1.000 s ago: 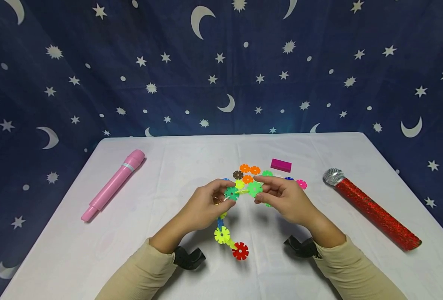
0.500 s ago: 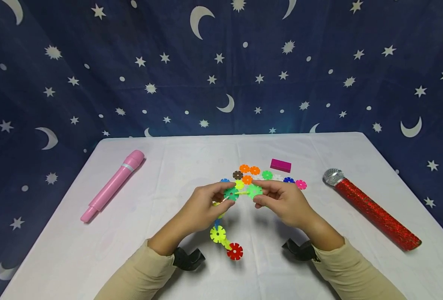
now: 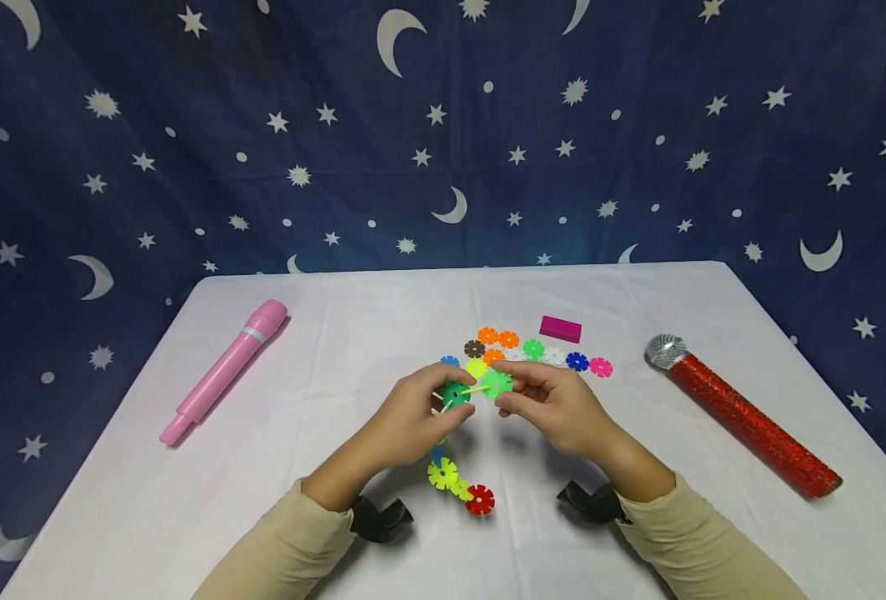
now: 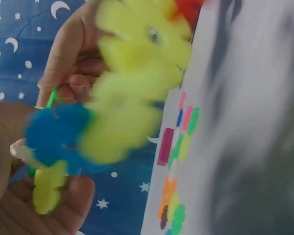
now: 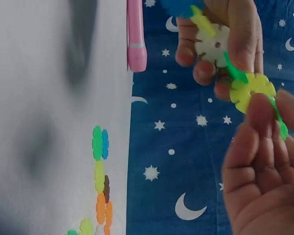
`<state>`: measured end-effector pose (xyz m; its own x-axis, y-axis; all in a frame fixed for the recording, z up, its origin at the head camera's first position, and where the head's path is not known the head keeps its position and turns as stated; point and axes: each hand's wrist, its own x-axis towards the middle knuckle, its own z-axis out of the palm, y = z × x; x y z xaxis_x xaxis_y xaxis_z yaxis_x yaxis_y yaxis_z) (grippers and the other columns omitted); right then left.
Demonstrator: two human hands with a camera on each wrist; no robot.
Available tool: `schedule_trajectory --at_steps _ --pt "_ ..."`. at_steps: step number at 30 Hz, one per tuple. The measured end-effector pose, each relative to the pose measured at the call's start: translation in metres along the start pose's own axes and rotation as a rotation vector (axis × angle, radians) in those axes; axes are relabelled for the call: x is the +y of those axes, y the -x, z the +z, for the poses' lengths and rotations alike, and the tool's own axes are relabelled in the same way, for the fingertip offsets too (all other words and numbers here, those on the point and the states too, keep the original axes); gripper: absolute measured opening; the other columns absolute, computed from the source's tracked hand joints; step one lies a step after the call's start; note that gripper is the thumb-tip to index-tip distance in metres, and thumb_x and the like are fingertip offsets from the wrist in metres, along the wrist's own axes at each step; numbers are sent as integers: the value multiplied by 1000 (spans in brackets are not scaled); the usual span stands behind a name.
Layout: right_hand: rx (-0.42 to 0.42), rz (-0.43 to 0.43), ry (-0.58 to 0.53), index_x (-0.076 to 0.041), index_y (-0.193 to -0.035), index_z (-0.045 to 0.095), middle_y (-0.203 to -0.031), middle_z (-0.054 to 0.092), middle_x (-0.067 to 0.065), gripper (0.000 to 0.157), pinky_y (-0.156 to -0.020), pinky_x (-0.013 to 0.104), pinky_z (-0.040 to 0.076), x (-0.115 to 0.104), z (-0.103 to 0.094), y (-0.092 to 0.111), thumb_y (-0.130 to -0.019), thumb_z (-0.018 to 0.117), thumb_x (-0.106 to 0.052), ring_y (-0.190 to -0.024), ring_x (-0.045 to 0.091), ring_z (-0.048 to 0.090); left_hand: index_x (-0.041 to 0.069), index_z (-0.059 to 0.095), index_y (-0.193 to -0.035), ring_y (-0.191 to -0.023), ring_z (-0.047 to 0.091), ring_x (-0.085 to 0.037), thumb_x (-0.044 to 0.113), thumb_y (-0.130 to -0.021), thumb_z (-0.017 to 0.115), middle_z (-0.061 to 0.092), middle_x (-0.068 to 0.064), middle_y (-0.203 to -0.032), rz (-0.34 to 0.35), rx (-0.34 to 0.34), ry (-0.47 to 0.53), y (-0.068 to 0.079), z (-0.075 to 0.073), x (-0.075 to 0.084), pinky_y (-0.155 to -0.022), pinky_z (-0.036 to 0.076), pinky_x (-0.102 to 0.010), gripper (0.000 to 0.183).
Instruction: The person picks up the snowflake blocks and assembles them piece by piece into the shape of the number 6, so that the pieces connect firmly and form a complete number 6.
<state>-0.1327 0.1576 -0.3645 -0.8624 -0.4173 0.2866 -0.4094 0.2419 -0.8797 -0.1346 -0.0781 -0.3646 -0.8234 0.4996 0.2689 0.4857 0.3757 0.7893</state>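
My left hand [image 3: 410,419] pinches a dark green notched disc [image 3: 455,395] in the head view. Facing it, my right hand [image 3: 558,410] pinches a light green notched disc [image 3: 498,384]. A yellow disc [image 3: 476,389], seen edge-on, bridges the two. From the left hand hangs a chain of interlocked discs, with a yellow one [image 3: 443,473] and a red one [image 3: 480,500] at its lower end. A white disc [image 5: 215,45] of the chain shows in the right wrist view. A blue disc [image 4: 59,137] and blurred yellow ones cross the left wrist view. My fingers partly cover the chain's upper part.
Loose discs lie behind my hands, among them orange [image 3: 508,339], brown [image 3: 474,348], blue [image 3: 577,362] and pink [image 3: 601,367]. A magenta block [image 3: 561,329] is behind them. A pink microphone [image 3: 225,371] lies left, a red glittery microphone [image 3: 746,417] right, on the white-covered table [image 3: 322,333].
My right hand has shifted slightly left with the light green disc, and the left hand's dark green disc has turned a little. The hanging chain swung left, then back right.
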Motion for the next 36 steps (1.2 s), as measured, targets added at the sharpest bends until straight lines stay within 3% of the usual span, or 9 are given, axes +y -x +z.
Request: schedule_trajectory --at_steps 5,8,12,15,20,23,29,36 --pt "-30 35 116 6 -126 64 -98 70 5 42 -80 31 57 9 -13 -3 -87 76 -4 -88 17 67 9 64 -104 -58 49 -9 9 -91 73 55 3 -76 -86 34 26 -1 -1 -5 -55 46 -25 16" --pt "-63 110 229 2 -123 67 -105 71 9 39 -85 37 55 16 -27 -5 -87 78 -8 -95 22 67 11 63 -102 -58 47 -10 10 -91 72 56 3 -72 -116 48 37 -1 -3 -8 -55 44 -25 14" --pt "-134 207 372 0 -120 68 -112 70 11 36 -86 44 53 27 -42 -6 -86 77 -10 -99 27 65 11 60 -119 -66 55 -12 12 -93 71 67 0 -94 -96 37 41 -2 -5 -8 -61 50 -27 28" --pt "-188 245 453 -1 -121 68 -114 69 11 37 -87 47 52 36 -46 -7 -86 77 -10 -100 28 64 14 53 -138 -71 64 -19 12 -96 68 66 -6 -112 -77 4 50 -2 -7 -7 -65 54 -30 45" --pt "-233 256 559 -3 -122 69 -117 68 9 39 -96 51 48 51 -42 -8 -85 78 -10 -109 31 60 19 51 -147 -74 68 -26 12 -99 63 59 -7 -113 -77 -42 51 -2 -7 -5 -68 56 -31 50" --pt "-228 233 608 -2 -120 69 -116 68 10 37 -98 53 46 56 -38 -7 -84 77 -8 -110 33 59 17 52 -146 -78 68 -22 13 -100 61 57 -5 -113 -76 -56 44 -2 -7 -3 -69 56 -33 47" --pt "-220 217 647 1 -117 69 -114 67 12 33 -98 53 46 60 -33 -7 -85 75 -5 -107 33 60 16 56 -142 -105 60 -17 13 -99 63 63 -2 -124 -79 -48 8 -1 -8 0 -88 51 -39 44" --pt "-221 254 653 1 -118 68 -110 66 10 35 -95 51 48 59 -33 -9 -85 75 -5 -101 28 58 11 60 -135 -96 61 -19 8 -95 67 66 -5 -109 -54 -16 5 -1 -7 0 -80 53 -33 40"
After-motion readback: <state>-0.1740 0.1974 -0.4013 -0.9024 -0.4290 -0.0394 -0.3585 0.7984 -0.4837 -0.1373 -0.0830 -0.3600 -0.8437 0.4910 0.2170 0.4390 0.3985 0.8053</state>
